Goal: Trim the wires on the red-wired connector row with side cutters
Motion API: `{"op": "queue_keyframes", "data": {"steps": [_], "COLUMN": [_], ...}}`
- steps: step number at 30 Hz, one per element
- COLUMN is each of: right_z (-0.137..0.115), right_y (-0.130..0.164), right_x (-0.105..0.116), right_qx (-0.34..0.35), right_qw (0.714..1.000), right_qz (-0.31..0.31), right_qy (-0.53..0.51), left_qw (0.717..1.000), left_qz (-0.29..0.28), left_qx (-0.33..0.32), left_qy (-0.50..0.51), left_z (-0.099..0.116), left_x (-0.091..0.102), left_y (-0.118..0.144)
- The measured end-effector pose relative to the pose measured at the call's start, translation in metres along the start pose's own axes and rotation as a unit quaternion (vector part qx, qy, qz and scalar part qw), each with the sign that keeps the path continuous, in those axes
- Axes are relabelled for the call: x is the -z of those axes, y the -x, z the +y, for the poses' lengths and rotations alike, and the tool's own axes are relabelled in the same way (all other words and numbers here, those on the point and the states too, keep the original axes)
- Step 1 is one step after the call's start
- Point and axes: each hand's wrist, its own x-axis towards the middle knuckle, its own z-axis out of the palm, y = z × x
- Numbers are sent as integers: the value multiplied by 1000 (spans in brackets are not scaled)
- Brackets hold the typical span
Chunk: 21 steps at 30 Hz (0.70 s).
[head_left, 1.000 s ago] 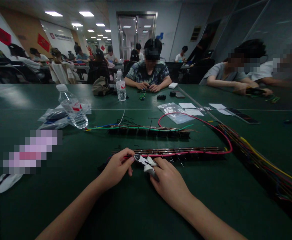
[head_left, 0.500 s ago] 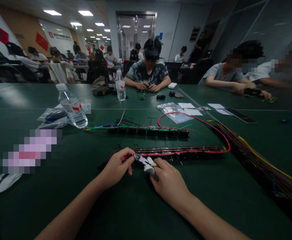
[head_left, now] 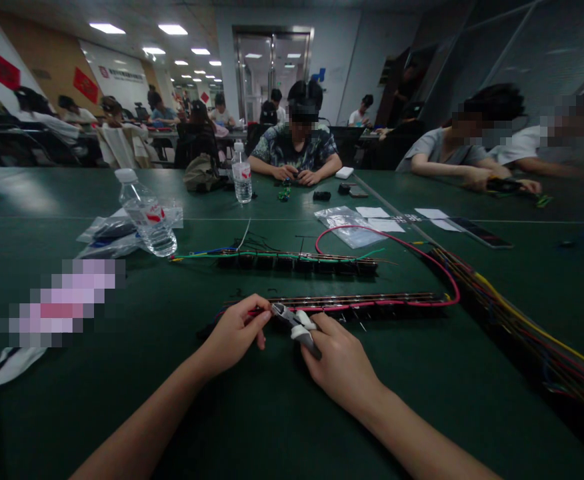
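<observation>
My left hand [head_left: 239,333] pinches the end of a red wire [head_left: 387,303] between thumb and fingertips. My right hand [head_left: 339,357] is wrapped round a pair of cutting pliers [head_left: 304,332] with white and grey handles. The jaws point left and sit right at my left fingertips; whether they touch the wire is too small to tell. Behind both hands lies a long black strip with copper-coloured wires [head_left: 367,298], and the red wire runs along it, then loops back at its right end. A second black strip [head_left: 297,263] with a green wire lies farther back.
A wire bundle [head_left: 512,313] runs along the right. Water bottles [head_left: 148,217] stand at the back left near plastic bags. Another clear bag [head_left: 349,225], paper slips [head_left: 387,225] and a phone [head_left: 482,232] lie farther back. Across the table a person [head_left: 295,147] handles small parts.
The pliers have shifted slightly to the right and their jaws have turned a little at my left fingertips. My left hand stays almost where it was.
</observation>
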Motion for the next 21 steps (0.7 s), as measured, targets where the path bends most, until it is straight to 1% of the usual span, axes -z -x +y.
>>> {"op": "queue_keyframes", "data": {"steps": [3,16,21], "right_z": [2,-1,-3], "right_y": [-1,-1,-2], "right_x": [0,8,10], "right_qx": [3,6,5], "right_qw": [1000,999,998], "right_qz": [14,-36,-42], "right_qy": [-18,29,45], "left_qw": [1000,1000,1000], "left_qz": [3,3,3], "left_qx": [-3,14,14], "left_qy": [-1,0,-2], "left_z": [0,0,0], "left_x": [0,0,0], "left_y": [0,1,1]}}
